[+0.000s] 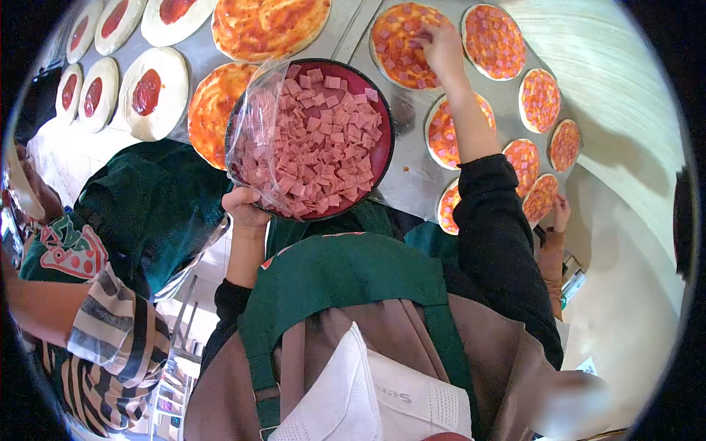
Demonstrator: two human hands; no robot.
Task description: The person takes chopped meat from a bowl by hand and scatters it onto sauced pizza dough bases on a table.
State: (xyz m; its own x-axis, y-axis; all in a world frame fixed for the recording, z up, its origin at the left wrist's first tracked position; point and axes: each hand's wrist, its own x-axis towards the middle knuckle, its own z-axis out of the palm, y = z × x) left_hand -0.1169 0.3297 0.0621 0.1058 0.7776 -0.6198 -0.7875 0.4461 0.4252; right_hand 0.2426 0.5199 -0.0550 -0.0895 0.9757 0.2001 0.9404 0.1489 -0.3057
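Observation:
My left hand (246,206) grips the near rim of a round, dark red bowl (381,158) filled with small squares of diced ham (331,140). Clear plastic wrap (254,136) covers the bowl's left side. Over at the upper right, my right hand (440,48) is held just above a sauced pizza base (397,70) scattered with ham pieces. Its fingers are pinched together; whatever they hold is too small to make out. Beside it lies another ham-topped pizza (494,42), and my forearm partly covers a third pizza (441,136).
Several more topped pizzas (539,101) lie on the metal table (408,184). Left of the bowl are sauce-spread bases (268,29) and dough rounds (132,84) with a sauce spot. A person in a striped sleeve (118,323) stands at left; another person's hand (561,213) touches a pizza at right.

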